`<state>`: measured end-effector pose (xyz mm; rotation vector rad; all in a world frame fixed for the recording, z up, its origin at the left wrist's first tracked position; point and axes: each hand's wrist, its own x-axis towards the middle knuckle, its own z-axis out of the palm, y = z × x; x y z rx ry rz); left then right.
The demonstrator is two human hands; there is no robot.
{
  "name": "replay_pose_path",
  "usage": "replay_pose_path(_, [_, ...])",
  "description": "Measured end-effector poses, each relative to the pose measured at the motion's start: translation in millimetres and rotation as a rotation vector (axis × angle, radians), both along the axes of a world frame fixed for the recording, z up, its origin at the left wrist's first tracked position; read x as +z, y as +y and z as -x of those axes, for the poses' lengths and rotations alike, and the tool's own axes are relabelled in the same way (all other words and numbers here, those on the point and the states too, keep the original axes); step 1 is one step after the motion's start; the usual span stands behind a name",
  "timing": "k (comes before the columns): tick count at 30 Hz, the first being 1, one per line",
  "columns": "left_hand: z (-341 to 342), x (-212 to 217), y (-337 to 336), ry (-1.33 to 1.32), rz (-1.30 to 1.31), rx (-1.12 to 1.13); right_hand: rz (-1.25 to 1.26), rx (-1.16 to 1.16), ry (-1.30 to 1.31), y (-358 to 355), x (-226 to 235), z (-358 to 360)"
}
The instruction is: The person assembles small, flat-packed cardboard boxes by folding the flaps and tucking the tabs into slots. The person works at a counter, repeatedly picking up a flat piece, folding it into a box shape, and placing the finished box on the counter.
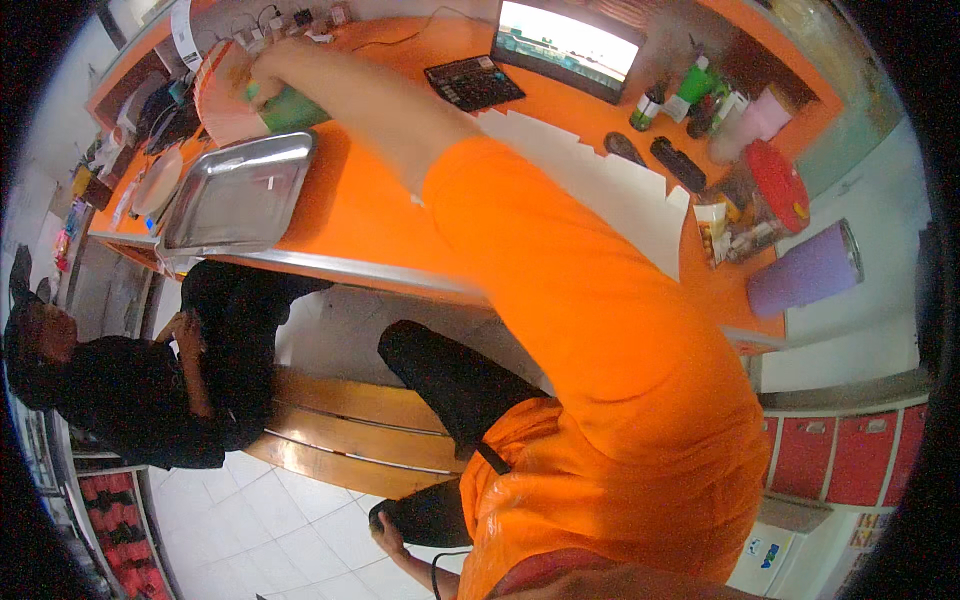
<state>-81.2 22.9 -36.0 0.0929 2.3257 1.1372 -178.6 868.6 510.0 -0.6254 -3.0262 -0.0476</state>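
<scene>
My right hand [268,78] reaches across the orange desk to its far left, on a bare forearm below an orange sleeve. Its fingers look curled against a pale pink, striped, blurred item [225,95]; what exactly they hold is hard to make out. A green item [293,110] lies just under the wrist. Nearer than these, a shallow rectangular metal tray [240,190] rests at the desk's left end. Down at the lower edge, my left hand [390,540] lies over my black-trousered knee, fingers stretched out and holding nothing.
A person in black [140,395] sits on the wooden bench [360,425] at the left. On the desk [370,200] are a black keypad [473,82], a lit screen [567,45], bottles [648,105], a red-lidded jar [775,185] and a purple tumbler [805,270]. Cables run along the back.
</scene>
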Motion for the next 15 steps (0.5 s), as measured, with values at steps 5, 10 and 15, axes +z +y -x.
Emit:
replay_pose_path(5, [-4, -23, 68, 0.194, 0.643, -0.545, -0.234, -0.245, 0.402, -78, 3, -76])
replay_pose_path(10, [8, -28, 28, 0.164, 0.55, -0.281, -0.012, 0.011, 0.316, -266, -9, -183])
replay_pose_path(15, [-12, -28, 0, -0.243, -0.273, 0.268, 0.064, 0.0, 0.4, -301, -66, -335])
